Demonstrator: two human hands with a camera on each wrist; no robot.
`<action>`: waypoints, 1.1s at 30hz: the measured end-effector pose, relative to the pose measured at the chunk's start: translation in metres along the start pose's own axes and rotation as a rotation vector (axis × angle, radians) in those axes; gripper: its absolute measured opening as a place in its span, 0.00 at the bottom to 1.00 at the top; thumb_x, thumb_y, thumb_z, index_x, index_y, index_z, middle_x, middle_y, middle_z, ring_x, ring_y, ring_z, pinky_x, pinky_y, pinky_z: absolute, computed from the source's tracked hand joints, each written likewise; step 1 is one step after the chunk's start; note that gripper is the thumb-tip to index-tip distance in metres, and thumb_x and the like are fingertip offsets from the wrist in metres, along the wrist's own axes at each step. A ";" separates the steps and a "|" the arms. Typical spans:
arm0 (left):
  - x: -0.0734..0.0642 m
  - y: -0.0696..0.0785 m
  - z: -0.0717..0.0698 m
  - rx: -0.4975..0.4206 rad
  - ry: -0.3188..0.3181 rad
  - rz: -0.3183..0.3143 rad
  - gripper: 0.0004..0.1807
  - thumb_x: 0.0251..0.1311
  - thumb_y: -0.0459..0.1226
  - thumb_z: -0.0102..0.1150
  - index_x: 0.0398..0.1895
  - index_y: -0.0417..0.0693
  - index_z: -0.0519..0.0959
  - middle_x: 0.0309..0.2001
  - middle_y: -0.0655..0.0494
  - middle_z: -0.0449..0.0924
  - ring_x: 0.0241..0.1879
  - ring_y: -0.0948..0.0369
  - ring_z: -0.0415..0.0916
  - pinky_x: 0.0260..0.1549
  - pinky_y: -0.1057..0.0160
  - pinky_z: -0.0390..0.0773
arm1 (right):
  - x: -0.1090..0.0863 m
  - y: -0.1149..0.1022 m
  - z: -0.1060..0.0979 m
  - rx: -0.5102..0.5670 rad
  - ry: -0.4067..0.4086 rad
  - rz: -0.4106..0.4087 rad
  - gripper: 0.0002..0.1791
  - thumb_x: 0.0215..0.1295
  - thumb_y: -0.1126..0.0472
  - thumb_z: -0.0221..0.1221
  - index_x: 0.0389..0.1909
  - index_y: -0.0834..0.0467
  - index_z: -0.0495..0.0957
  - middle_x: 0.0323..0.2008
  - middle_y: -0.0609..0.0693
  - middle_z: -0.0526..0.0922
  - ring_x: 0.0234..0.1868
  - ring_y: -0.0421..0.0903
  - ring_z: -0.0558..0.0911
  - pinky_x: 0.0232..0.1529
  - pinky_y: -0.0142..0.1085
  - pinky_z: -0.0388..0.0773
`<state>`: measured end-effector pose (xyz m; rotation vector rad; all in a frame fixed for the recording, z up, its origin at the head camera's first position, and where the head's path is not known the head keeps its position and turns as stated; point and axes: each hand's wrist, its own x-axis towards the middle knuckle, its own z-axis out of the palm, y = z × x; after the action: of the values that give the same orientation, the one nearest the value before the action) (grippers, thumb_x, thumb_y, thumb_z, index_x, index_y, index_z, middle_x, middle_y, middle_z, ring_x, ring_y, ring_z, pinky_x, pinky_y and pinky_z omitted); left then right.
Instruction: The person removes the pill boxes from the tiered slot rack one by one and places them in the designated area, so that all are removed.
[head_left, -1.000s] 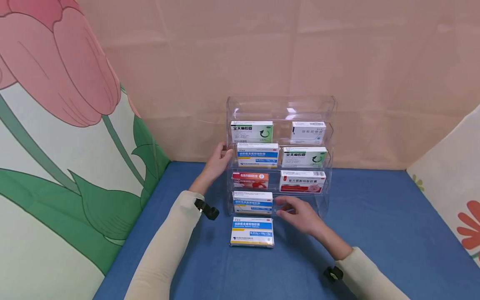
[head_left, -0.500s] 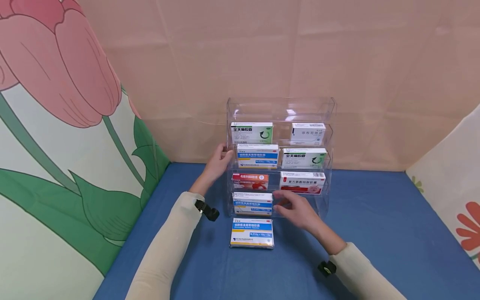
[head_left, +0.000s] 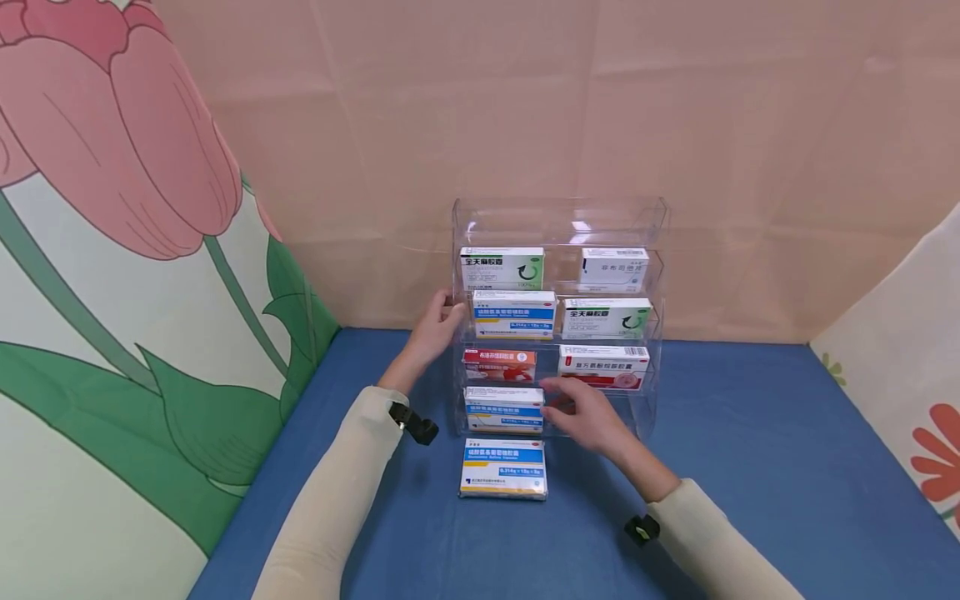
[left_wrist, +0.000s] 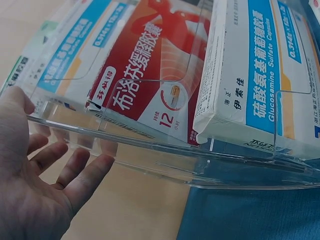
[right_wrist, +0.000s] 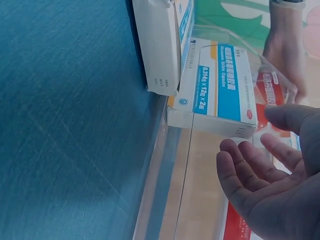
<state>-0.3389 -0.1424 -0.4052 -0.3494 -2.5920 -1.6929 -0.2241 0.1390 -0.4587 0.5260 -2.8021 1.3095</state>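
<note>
A clear tiered display rack (head_left: pixel 566 218) stands on the table with medicine boxes on its shelves. My left hand (head_left: pixel 435 327) is at the rack's left side, its thumb (left_wrist: pixel 22 100) over the front edge and its relaxed fingers spread along the outer face of the side panel. My right hand (head_left: pixel 588 412) hovers in front of the lowest shelf, by the right end of a blue-and-white glucosamine capsule box (head_left: pixel 504 410). In the right wrist view its loosely bent fingers hold nothing, and the thumb (right_wrist: pixel 285 117) is near the box's upper corner. Another glucosamine box (head_left: pixel 502 468) lies before the rack.
Higher shelves hold a red ibuprofen box (head_left: pixel 498 365), a red-and-white box (head_left: pixel 603 367), a glucosamine box (head_left: pixel 513 314), green-and-white boxes (head_left: pixel 607 318) and a white box (head_left: pixel 613 269). A blue cloth (head_left: pixel 750 450) covers the table, with a tan backdrop (head_left: pixel 750 167) behind.
My right hand has moved slightly left and up, closer to the end of the lowest shelf's box. My left hand stays at the rack's side, and the boxes keep their places.
</note>
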 end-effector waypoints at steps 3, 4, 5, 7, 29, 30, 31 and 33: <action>-0.001 0.000 0.000 -0.001 0.001 0.001 0.26 0.76 0.48 0.48 0.70 0.48 0.62 0.62 0.43 0.68 0.53 0.47 0.72 0.47 0.48 0.79 | 0.001 -0.001 0.002 -0.009 0.002 0.010 0.25 0.65 0.61 0.68 0.64 0.55 0.77 0.59 0.54 0.80 0.51 0.51 0.83 0.53 0.49 0.81; -0.001 0.000 0.000 -0.002 0.002 0.001 0.26 0.76 0.48 0.48 0.70 0.48 0.62 0.62 0.43 0.68 0.53 0.47 0.72 0.47 0.48 0.79 | 0.002 -0.001 0.002 -0.012 0.002 0.010 0.25 0.65 0.61 0.68 0.64 0.55 0.77 0.58 0.54 0.80 0.51 0.51 0.83 0.52 0.48 0.81; -0.001 0.000 0.000 -0.001 0.004 0.000 0.26 0.76 0.48 0.48 0.70 0.48 0.62 0.62 0.43 0.68 0.53 0.47 0.73 0.46 0.48 0.79 | 0.002 -0.002 0.003 -0.017 0.003 0.010 0.25 0.65 0.61 0.68 0.64 0.55 0.77 0.58 0.54 0.80 0.50 0.51 0.83 0.52 0.48 0.82; -0.001 0.000 0.000 -0.001 0.003 0.000 0.26 0.76 0.48 0.47 0.71 0.48 0.61 0.63 0.43 0.67 0.53 0.46 0.73 0.46 0.48 0.79 | 0.002 -0.003 0.004 -0.022 0.004 0.009 0.25 0.65 0.61 0.67 0.63 0.55 0.78 0.57 0.54 0.80 0.50 0.51 0.83 0.51 0.48 0.82; 0.000 0.000 0.001 0.020 0.022 -0.001 0.25 0.76 0.48 0.47 0.69 0.48 0.63 0.62 0.43 0.70 0.53 0.46 0.73 0.46 0.48 0.79 | 0.006 -0.005 0.016 -0.086 0.039 0.031 0.23 0.63 0.61 0.69 0.59 0.52 0.81 0.49 0.50 0.83 0.44 0.46 0.83 0.47 0.45 0.82; 0.000 0.000 0.001 0.022 0.022 0.000 0.25 0.76 0.48 0.47 0.69 0.48 0.63 0.62 0.43 0.70 0.53 0.46 0.73 0.46 0.48 0.79 | 0.006 -0.005 0.017 -0.092 0.044 0.035 0.22 0.63 0.60 0.69 0.59 0.51 0.81 0.49 0.49 0.83 0.44 0.46 0.83 0.47 0.45 0.82; 0.000 0.000 0.001 0.020 0.022 0.001 0.25 0.76 0.48 0.47 0.69 0.48 0.63 0.62 0.43 0.70 0.53 0.46 0.73 0.46 0.47 0.79 | 0.006 -0.005 0.017 -0.099 0.049 0.037 0.22 0.63 0.60 0.70 0.59 0.51 0.81 0.49 0.49 0.83 0.44 0.46 0.83 0.47 0.45 0.82; -0.001 0.001 0.001 0.020 0.021 0.002 0.26 0.76 0.48 0.48 0.70 0.48 0.63 0.62 0.42 0.70 0.54 0.46 0.73 0.46 0.47 0.79 | 0.006 -0.005 0.019 -0.111 0.058 0.037 0.22 0.63 0.60 0.70 0.58 0.51 0.82 0.49 0.49 0.83 0.43 0.46 0.83 0.47 0.45 0.82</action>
<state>-0.3380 -0.1415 -0.4052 -0.3321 -2.5907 -1.6596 -0.2258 0.1205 -0.4666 0.4271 -2.8288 1.1467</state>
